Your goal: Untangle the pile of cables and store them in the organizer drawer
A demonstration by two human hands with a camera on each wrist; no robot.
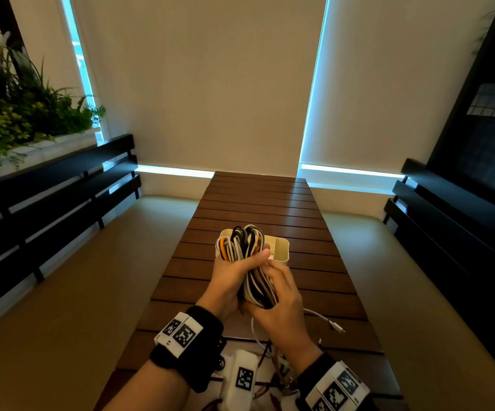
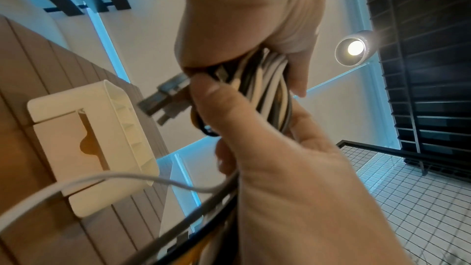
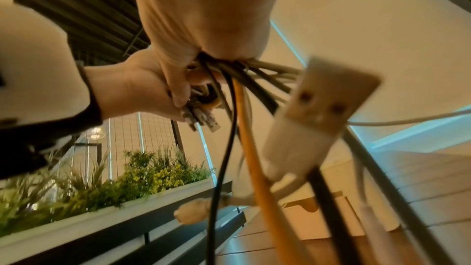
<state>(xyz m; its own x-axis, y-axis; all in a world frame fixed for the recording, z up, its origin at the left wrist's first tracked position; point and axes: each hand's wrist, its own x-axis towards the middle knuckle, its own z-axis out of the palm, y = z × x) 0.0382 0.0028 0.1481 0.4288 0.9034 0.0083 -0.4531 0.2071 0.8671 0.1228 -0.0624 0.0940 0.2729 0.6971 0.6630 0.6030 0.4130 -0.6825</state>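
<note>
Both hands hold one folded bundle of white, black and orange cables (image 1: 247, 253) above the wooden table (image 1: 258, 203). My left hand (image 1: 234, 271) grips the bundle's middle from the left, thumb across it. My right hand (image 1: 283, 298) wraps the near end from the right. The looped far end stands over the white organizer drawer (image 1: 281, 252), which sits on the table just behind. In the left wrist view, USB plugs (image 2: 165, 98) stick out by my left thumb (image 2: 211, 96) towards the drawer (image 2: 102, 138). An orange cable (image 3: 251, 148) and a white plug (image 3: 318, 118) dangle below my right hand (image 3: 203, 17).
A loose white cable end (image 1: 333, 324) lies on the table to the right of my hands, and more cable ends (image 1: 270, 354) trail near the front edge. Cushioned benches with dark slatted backs (image 1: 47, 197) flank the table. A planter (image 1: 18, 114) stands behind the left bench.
</note>
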